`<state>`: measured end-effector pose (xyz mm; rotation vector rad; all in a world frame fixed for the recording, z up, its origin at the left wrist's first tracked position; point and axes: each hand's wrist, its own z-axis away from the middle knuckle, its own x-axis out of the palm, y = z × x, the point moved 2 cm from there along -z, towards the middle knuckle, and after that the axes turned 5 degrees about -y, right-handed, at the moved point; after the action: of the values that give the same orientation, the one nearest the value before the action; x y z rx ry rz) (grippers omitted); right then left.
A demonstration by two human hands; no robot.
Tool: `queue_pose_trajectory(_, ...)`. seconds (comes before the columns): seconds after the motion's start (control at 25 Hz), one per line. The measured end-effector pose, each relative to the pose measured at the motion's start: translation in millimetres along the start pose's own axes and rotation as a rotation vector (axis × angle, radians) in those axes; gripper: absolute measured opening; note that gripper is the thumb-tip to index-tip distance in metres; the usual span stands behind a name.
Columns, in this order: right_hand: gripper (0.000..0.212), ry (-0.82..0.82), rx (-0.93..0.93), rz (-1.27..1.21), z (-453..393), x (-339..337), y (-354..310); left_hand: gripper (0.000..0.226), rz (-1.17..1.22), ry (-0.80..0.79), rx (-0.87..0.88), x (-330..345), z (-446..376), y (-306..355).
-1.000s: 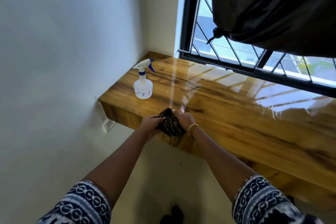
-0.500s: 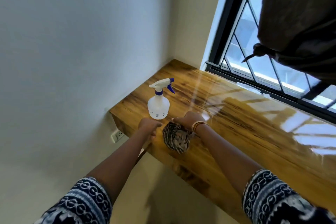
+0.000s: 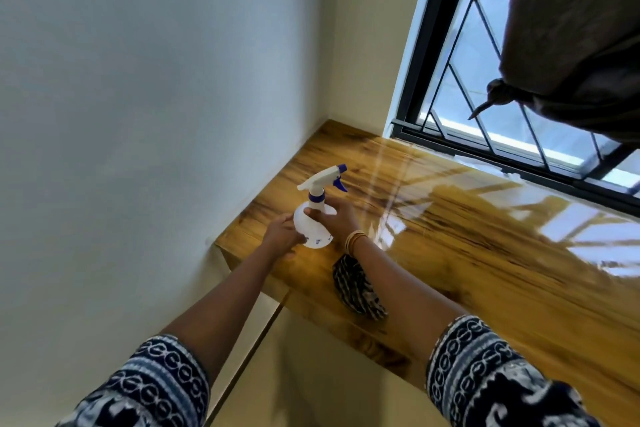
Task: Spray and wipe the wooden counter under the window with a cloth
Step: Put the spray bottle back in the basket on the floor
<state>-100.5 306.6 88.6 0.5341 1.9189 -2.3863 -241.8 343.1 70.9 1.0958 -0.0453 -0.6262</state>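
Note:
A white spray bottle (image 3: 313, 224) with a blue trigger stands near the left end of the glossy wooden counter (image 3: 467, 253). My right hand (image 3: 337, 218) wraps around the bottle's neck and upper body. My left hand (image 3: 282, 236) touches the bottle's lower left side. The dark patterned cloth (image 3: 358, 288) lies by itself on the counter's front edge, under my right forearm, with neither hand on it.
A barred window (image 3: 485, 107) runs along the back of the counter, and a dark knotted curtain (image 3: 571, 31) hangs at the upper right. White walls (image 3: 156, 114) close off the left end and the back corner.
Both hands let go of the cloth, which now lies on the counter's front edge, and moved forward onto the spray bottle. The camera has swung closer and to the left.

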Motion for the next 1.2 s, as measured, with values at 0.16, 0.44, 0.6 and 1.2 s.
queue_pose_trajectory(0.16,0.035,0.105,-0.005,-0.002,16,-12,3,0.067,-0.036,-0.126,0.055,5,4,6)
queue_pose_trajectory(0.44,0.027,0.461,-0.092,-0.085,80,-95,2,0.066,0.060,-0.365,0.190,61,51,52)
queue_pose_trajectory(0.6,0.024,0.637,-0.095,-0.145,166,-153,27,0.056,0.082,-0.485,0.180,143,103,61)
queue_pose_trajectory(1.2,0.022,1.219,0.186,-0.237,546,-284,188,0.031,-0.173,-0.839,-0.020,479,337,-34)
